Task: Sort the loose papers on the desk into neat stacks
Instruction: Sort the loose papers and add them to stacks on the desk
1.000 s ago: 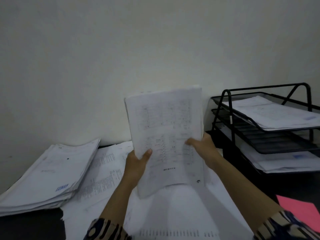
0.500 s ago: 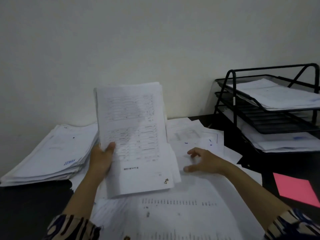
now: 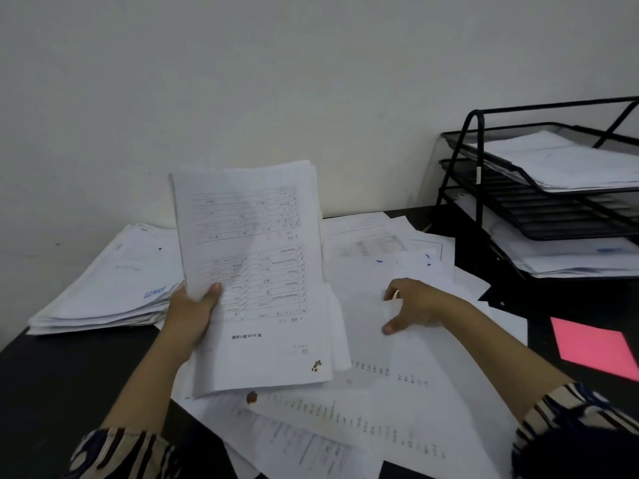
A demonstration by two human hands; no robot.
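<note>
My left hand point(image 3: 192, 316) grips a thick bundle of printed sheets point(image 3: 256, 271) by its left edge, held upright above the desk with the print upside down. Loose white papers point(image 3: 380, 392) lie spread and overlapping across the middle of the dark desk point(image 3: 69, 382). My right hand point(image 3: 413, 305) rests on those loose sheets to the right of the bundle, fingers curled at a sheet's edge; whether it pinches the sheet I cannot make out. A squared stack of papers point(image 3: 114, 285) sits at the left near the wall.
A black wire letter tray point(image 3: 484, 188) with three tiers stands at the right, with papers in its top and bottom tiers. A pink sheet point(image 3: 594, 344) lies on the desk in front of it. A pale wall closes off the back.
My right hand let go of the bundle and came down onto the loose sheets. My left hand carried the bundle leftward and lower, alone.
</note>
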